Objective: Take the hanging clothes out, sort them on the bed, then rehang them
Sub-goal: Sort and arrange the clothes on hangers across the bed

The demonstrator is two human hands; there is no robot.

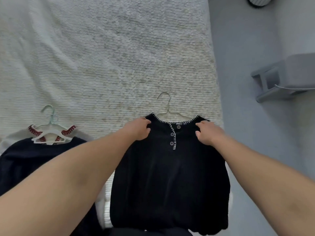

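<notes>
A black top (170, 176) with white stitching at the neck and three buttons lies on the bed (105, 57) near its right edge, on a white hanger (166, 106) whose hook points away from me. My left hand (139, 129) grips the top's left shoulder. My right hand (208, 132) grips its right shoulder. To the left lies a pile: a dark navy garment (25, 160) over a white garment with red trim (68, 131), with a white hanger (49, 137) and a pale green hanger (50, 114) on them.
The white textured bedspread stretches away in front. Grey floor (252, 133) runs along the bed's right side. A grey stool or small table (286, 75) stands on it at the right. A pale ribbed object (259, 1) sits at the top right.
</notes>
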